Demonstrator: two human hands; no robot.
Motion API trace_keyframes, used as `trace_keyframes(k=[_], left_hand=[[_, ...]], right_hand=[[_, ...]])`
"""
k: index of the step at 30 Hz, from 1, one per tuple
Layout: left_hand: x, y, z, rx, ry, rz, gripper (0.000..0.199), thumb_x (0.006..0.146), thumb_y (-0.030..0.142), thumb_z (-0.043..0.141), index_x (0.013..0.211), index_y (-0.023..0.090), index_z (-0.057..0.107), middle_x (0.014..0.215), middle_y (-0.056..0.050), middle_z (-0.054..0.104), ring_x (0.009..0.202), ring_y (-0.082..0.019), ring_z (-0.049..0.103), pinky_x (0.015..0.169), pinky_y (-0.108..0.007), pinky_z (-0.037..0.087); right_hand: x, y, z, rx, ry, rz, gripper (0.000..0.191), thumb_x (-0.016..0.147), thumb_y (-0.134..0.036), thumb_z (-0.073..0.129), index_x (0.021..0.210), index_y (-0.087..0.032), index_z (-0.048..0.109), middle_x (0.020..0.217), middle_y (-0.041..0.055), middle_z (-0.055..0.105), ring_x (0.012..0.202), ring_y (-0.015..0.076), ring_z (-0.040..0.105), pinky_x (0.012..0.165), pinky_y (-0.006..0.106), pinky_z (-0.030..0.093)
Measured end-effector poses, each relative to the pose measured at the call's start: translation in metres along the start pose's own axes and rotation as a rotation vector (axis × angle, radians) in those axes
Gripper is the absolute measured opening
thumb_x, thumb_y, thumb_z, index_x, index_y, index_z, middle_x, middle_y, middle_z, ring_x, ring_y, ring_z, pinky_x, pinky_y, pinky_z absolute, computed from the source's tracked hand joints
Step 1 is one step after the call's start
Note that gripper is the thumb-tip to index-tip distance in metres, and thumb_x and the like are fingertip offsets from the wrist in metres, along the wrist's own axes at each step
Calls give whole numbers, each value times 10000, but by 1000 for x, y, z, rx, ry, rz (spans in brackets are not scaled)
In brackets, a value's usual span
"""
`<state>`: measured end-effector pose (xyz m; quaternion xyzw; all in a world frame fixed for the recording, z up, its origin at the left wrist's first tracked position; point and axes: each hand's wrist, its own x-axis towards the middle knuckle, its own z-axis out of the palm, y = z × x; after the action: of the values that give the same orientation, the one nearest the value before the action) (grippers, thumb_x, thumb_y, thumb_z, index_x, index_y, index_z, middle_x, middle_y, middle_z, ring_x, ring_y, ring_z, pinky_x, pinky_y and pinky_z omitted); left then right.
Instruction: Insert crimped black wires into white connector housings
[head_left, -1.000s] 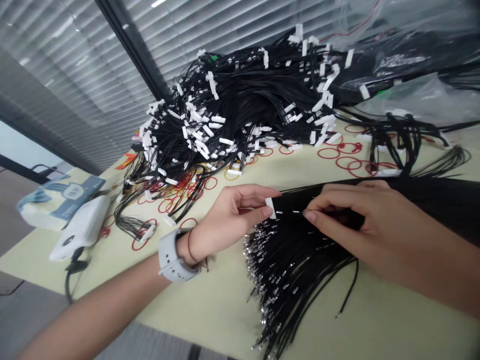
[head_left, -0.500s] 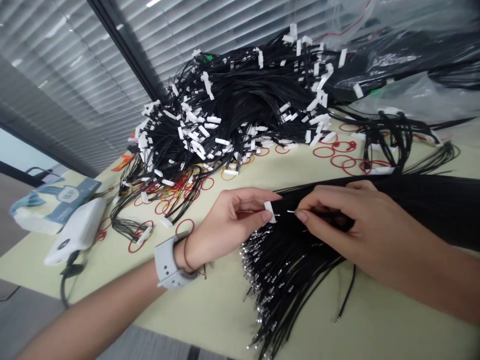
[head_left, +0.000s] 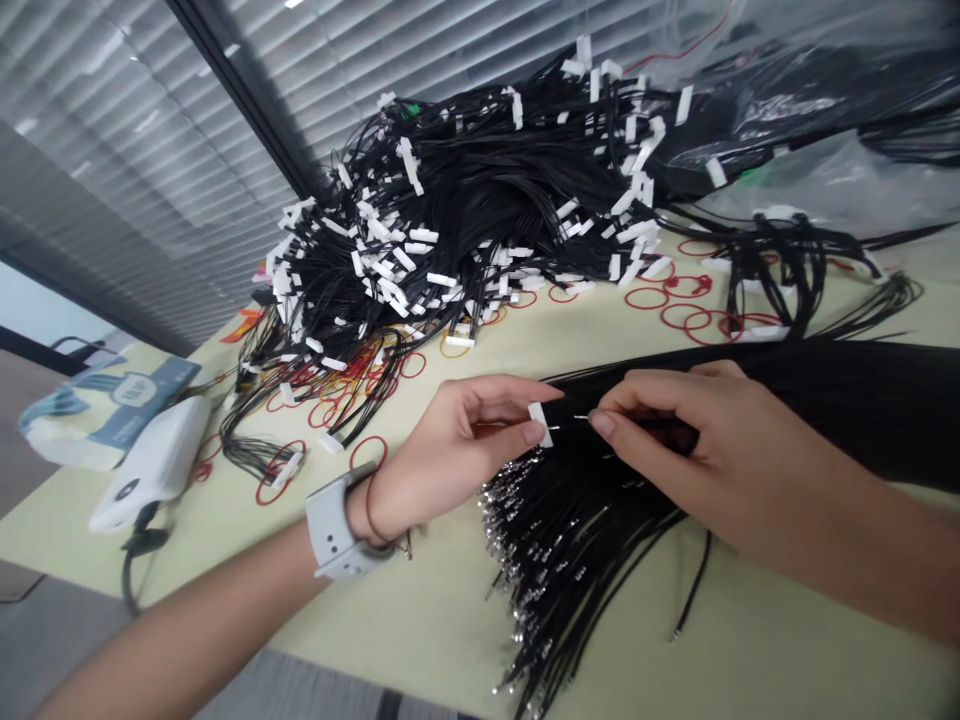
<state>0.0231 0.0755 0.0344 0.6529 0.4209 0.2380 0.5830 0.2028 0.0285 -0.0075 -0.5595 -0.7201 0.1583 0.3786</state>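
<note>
Between the thumb and fingers of my left hand (head_left: 472, 430) is a small white connector (head_left: 538, 424), held upright over the tips of the loose wires. My right hand (head_left: 697, 440) pinches a black wire whose silver terminal (head_left: 581, 417) sticks out past the fingertips toward the connector, with a small gap between them. Under both hands lies a thick bundle of black wires (head_left: 577, 520), its metal ends fanned out toward the front left. A grey watch band (head_left: 334, 525) and a thin bracelet are on my left wrist.
A big heap of black cables with white connectors (head_left: 480, 190) fills the back of the table (head_left: 420, 620). Red rubber bands (head_left: 686, 322) are scattered before it. At left are a white device (head_left: 154, 465) with a cable and a blue-and-white pack (head_left: 112, 405). Plastic bags (head_left: 847, 190) lie back right.
Hardly anything differs. My right hand and the wire terminal have shifted very slightly; my left hand still holds the connector in about the same place.
</note>
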Motion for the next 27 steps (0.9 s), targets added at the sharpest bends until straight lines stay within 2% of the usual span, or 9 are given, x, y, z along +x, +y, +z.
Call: trace_keyframes(k=[6,10,20,27], left_hand=[[-1,-2,0,-42,-10,-10,206,736,141,668,940,115,653,738,11,673,644,18,593,609,-25,475],[0,-2,1,-92,-17,-17,199,728,109,668,927,108,650,680,30,651,613,26,581,590,-19,467],[-1,0,3,-79,-12,-28,201,722,86,662,923,97,652,725,5,676,643,11,596,606,-36,475],[-1,0,1,-17,3,-27,231,727,129,673,957,111,657,757,-8,678,672,-1,600,624,-55,476]], right_hand=[[-3,4,0,-51,3,-102,255,825,-300,464,656,-177,609,530,-38,551,466,27,378,625,243,254],[-4,9,0,-88,-15,-175,236,845,-298,461,689,-186,598,614,-69,585,504,10,404,679,258,255],[-4,-1,-3,29,-13,-41,269,830,-323,455,670,-187,623,478,-49,498,399,16,354,581,240,286],[0,4,-5,27,-120,-53,291,832,-353,442,659,-190,610,482,-45,499,430,25,359,599,249,266]])
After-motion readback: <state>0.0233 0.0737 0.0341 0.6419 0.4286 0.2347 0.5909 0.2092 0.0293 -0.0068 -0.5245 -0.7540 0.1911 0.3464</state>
